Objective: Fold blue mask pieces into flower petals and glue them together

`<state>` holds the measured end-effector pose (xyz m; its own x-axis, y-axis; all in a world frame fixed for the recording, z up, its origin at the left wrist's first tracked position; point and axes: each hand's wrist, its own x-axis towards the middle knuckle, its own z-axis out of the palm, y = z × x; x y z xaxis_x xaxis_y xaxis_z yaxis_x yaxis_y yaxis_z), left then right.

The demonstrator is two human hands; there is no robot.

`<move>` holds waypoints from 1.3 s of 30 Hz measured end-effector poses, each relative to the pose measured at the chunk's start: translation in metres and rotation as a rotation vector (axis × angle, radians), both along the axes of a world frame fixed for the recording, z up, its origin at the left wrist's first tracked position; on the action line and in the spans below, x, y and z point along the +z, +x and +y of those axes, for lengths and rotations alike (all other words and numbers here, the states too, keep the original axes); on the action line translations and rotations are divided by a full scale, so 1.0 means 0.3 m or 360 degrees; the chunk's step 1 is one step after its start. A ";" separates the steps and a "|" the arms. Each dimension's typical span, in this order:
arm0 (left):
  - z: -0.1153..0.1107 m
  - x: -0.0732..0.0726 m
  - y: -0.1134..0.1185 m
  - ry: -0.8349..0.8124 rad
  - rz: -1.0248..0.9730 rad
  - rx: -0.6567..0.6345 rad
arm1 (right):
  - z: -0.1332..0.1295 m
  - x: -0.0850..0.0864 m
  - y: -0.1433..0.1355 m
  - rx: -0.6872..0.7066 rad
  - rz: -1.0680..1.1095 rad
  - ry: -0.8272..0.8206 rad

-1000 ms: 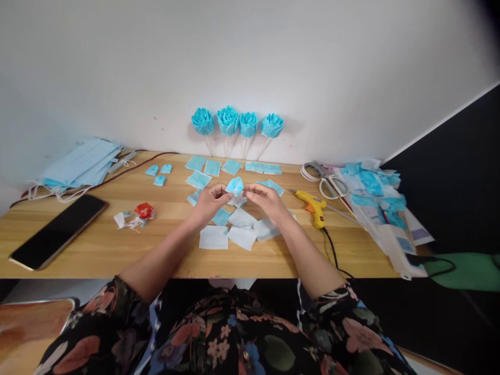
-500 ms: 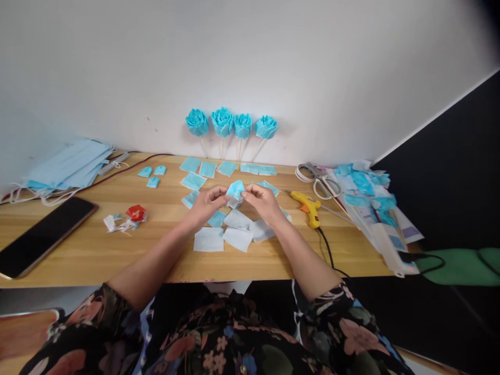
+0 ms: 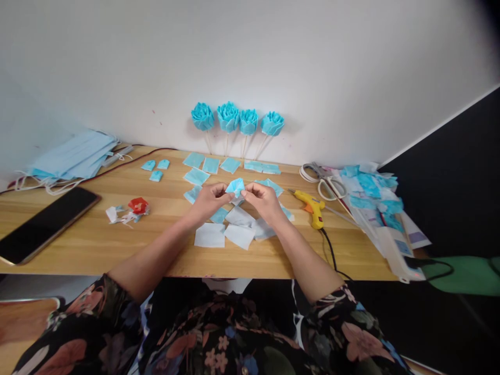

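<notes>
Between my two hands is a small blue piece of mask fabric [image 3: 236,186], folded to a point at its top, raised over the table. My left hand [image 3: 211,200] pinches its left lower corner between thumb and fingers. On the other side, my right hand [image 3: 262,199] grips the right lower corner the same way. Beneath and around the hands lie cut rectangles, blue ones [image 3: 196,176] farther back and white ones [image 3: 210,235] nearer me. To the left sit a few small folded blue petals [image 3: 155,176].
Several blue fabric roses [image 3: 228,116] on sticks lean against the wall. A yellow glue gun [image 3: 310,207], scissors [image 3: 332,188] and a tape roll [image 3: 308,172] lie right, near blue scraps [image 3: 371,185]. Leftward are a phone [image 3: 50,221], stacked masks [image 3: 74,156] and a red scrap [image 3: 138,205].
The held fabric now shows a smoother, pointed blue face, with less white below it. Both hands keep their pinch. The camera view has shifted slightly.
</notes>
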<state>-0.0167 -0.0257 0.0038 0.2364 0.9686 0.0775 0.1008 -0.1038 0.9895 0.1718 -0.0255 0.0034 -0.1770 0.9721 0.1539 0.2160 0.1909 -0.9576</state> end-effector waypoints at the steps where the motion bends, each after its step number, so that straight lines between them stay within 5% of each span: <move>1: 0.001 0.002 -0.001 0.0005 0.0005 0.0005 | 0.000 0.002 0.003 0.0019 0.0020 -0.0021; 6: 0.003 0.012 -0.005 0.0024 0.0045 -0.0009 | 0.014 0.007 0.034 0.0168 0.0218 -0.0074; 17: 0.005 -0.011 -0.002 -0.0006 0.0113 -0.0154 | 0.018 0.019 0.022 0.0022 0.0294 -0.0102; 33: 0.015 0.008 -0.005 -0.0148 -0.0201 0.0038 | 0.020 0.021 0.024 -0.0007 0.0365 -0.0037; 39: 0.027 0.046 -0.039 -0.0014 -0.0217 0.0179 | 0.044 -0.005 0.041 -0.0189 0.0422 -0.0001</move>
<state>-0.0285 -0.0175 0.0175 0.1146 0.9891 0.0928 -0.0240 -0.0906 0.9956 0.1840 -0.0122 0.0020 -0.0158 0.9837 0.1789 -0.0212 0.1786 -0.9837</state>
